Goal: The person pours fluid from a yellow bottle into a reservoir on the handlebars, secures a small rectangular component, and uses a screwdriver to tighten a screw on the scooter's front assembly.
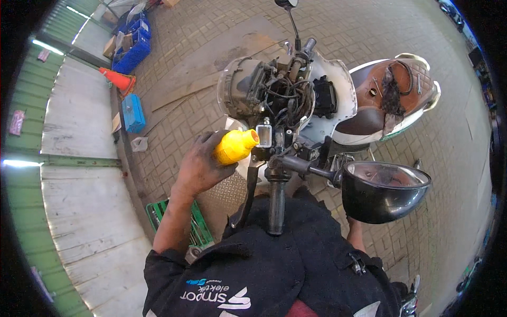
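Observation:
My left hand (203,161), smudged dark, is wrapped round a yellow plastic bottle (232,148). The bottle is tilted, and its orange-tinted mouth points right at a small rectangular fluid reservoir (263,136) on the scooter's handlebar. The reservoir looks open at the top, with a pale rim; whether liquid is flowing cannot be made out. Just below are the black brake lever (247,201) and the handlebar grip (277,208). Of my right arm only a piece of forearm (356,235) shows; the hand is hidden behind the black mirror (388,193).
The scooter's front is stripped, baring a cable bundle (290,100). On its brown seat (367,100) lie a dark rag (392,95) and a wrench (419,83). A green tool case (196,224), a blue toolbox (133,113), an orange cone (120,81) and blue crates (133,53) stand left.

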Demonstrator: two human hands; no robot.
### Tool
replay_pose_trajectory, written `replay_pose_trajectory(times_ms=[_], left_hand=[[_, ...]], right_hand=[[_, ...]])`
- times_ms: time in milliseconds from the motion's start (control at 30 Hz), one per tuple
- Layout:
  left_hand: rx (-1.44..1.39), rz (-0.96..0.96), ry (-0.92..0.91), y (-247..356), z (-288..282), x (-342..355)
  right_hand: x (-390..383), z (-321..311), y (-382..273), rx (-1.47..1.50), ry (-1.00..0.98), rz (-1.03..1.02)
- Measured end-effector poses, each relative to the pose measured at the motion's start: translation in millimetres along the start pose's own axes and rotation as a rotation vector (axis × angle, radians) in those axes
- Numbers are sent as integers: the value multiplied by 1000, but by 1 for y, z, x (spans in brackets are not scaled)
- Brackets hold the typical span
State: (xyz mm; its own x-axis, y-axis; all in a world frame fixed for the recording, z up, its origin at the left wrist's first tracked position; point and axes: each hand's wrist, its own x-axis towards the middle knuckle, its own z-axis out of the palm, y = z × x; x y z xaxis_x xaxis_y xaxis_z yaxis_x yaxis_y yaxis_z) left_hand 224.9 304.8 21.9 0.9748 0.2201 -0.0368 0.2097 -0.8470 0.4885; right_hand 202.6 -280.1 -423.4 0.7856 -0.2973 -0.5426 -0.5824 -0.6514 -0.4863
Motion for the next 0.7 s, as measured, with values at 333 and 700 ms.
replay_pose_trajectory(times_ms=[333,700], left_hand=[[61,-36,-122,23,-17,12],[142,20,-126,20,-20,16]], right_hand=[[-8,5,32,29,-28,124],[-18,7,42,43,-51,182]])
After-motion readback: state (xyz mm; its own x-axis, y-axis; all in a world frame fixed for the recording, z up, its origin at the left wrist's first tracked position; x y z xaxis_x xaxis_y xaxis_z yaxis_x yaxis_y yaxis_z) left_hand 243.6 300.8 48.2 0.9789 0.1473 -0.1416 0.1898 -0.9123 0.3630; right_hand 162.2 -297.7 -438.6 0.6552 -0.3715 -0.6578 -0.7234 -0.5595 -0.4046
